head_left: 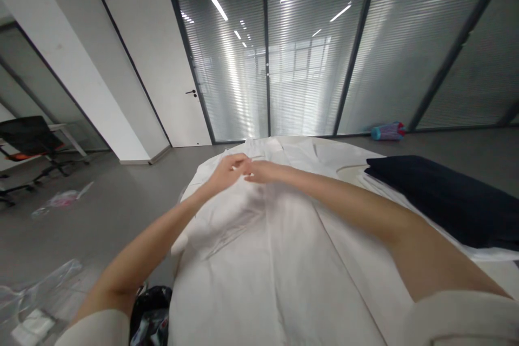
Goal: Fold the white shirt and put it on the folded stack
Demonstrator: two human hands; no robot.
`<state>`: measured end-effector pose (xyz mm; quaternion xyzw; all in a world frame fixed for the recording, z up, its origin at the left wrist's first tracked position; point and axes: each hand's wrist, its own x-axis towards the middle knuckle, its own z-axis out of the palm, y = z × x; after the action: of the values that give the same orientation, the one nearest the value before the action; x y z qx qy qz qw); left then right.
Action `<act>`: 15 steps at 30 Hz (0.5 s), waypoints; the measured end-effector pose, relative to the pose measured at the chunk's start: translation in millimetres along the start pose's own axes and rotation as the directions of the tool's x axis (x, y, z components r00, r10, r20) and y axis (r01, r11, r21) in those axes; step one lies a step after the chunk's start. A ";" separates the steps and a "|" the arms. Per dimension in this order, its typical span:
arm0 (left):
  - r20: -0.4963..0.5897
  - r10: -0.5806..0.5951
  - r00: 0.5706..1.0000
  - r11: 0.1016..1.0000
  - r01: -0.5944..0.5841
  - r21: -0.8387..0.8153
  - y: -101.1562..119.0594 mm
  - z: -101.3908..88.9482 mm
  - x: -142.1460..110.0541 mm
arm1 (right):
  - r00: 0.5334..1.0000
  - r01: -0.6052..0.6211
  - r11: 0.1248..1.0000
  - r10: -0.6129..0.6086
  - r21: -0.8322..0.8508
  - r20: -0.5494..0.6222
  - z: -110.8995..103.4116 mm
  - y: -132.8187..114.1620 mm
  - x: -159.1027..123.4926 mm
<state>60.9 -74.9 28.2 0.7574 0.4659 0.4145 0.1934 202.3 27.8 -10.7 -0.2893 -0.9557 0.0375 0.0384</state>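
White cloth [300,275] covers the table [498,275] from its near edge; toward the far edge my left hand [230,171] and right hand [263,172] meet, fingers half-curled. I can't tell whether they pinch anything; uneven pulling could crease the cloth.

Folded cloth [441,197] R of spread cloth [235,292], bag [154,303] L, door [158,65] bhnd.

- Free: over cloth [239,286], near half, between forearms [162,235].
- Far middle: left hand [229,171] and right hand [263,171] meet, blocking.
- Right: right forearm [348,199] in the way, navy stack [441,197] beyond.
- Left: gap past cloth edge, black bag [156,300] below.
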 end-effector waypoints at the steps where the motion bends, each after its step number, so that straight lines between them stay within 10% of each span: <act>1: -0.090 -0.191 0.978 0.981 0.193 0.018 -20.8 -14.4 12.2 | 0.993 0.114 0.993 -0.115 0.010 0.036 -0.7 -22.2 -10.7; 4: -0.195 -0.507 0.840 0.851 0.523 0.042 -78.0 -42.9 32.5 | 0.794 0.607 0.793 -0.603 -0.053 0.074 -0.4 -92.5 -46.9; 10: -0.144 -0.724 0.674 0.669 0.738 0.090 -137.4 -51.9 27.5 | 0.323 0.928 0.327 -0.945 -0.176 -0.052 15.4 -200.0 -89.9; 15: -0.122 -0.769 0.628 0.624 0.778 0.071 -154.6 -54.5 32.8 | 0.268 0.945 0.267 -0.963 -0.187 -0.020 39.3 -230.2 -86.4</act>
<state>-60.2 24.3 -30.5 0.4765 0.7767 0.2931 0.2893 143.6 -213.2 -32.6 0.3401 -0.9323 -0.0781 0.0948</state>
